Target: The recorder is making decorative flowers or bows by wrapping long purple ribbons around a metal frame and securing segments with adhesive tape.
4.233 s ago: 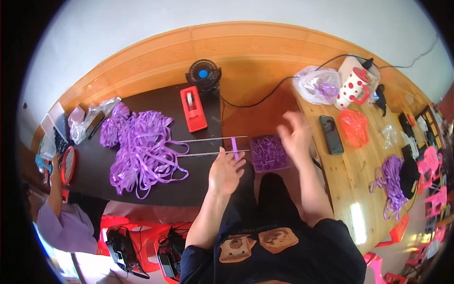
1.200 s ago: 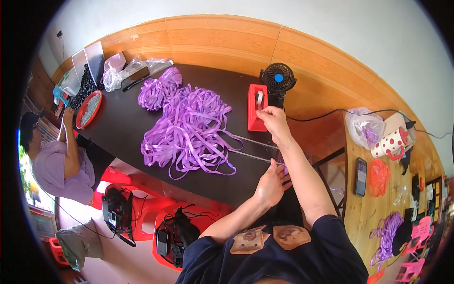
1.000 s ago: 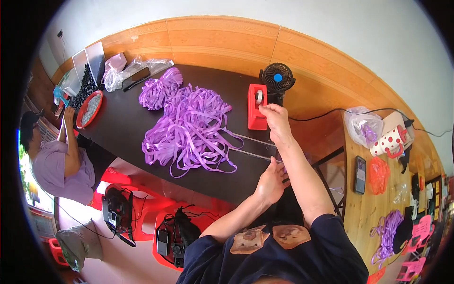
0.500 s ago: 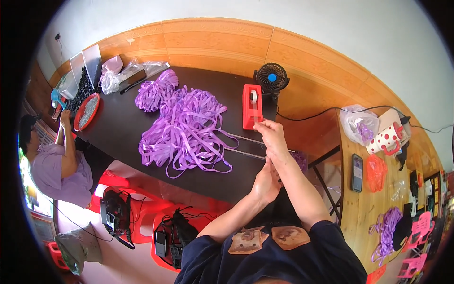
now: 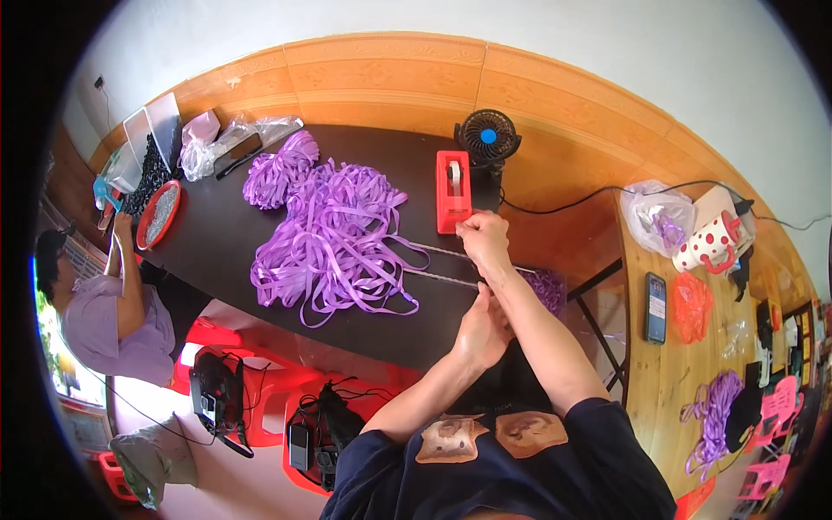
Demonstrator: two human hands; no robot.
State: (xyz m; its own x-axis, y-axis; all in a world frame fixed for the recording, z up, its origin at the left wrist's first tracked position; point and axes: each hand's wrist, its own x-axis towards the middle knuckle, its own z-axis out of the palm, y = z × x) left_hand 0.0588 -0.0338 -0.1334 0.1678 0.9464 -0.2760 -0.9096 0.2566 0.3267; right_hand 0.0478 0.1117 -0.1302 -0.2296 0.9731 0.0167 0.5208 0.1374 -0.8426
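The right hand [image 5: 484,239] is pinched shut in a fine grip on something small at the near end of the red tape dispenser [image 5: 452,191]; what it holds is too small to tell. The left hand [image 5: 482,328], just below that grip, is closed at the near edge of the black table [image 5: 217,234] where two thin pale strands [image 5: 433,264] run across; its hold cannot be made out. Left of the grip sprawls a heap of purple ribbon [image 5: 334,243]; beyond the dispenser stands a small black fan [image 5: 487,137]. A seated person [image 5: 113,303] works at the far left. Half a second ago the right hand was nearer the left; now it reaches up to the dispenser.
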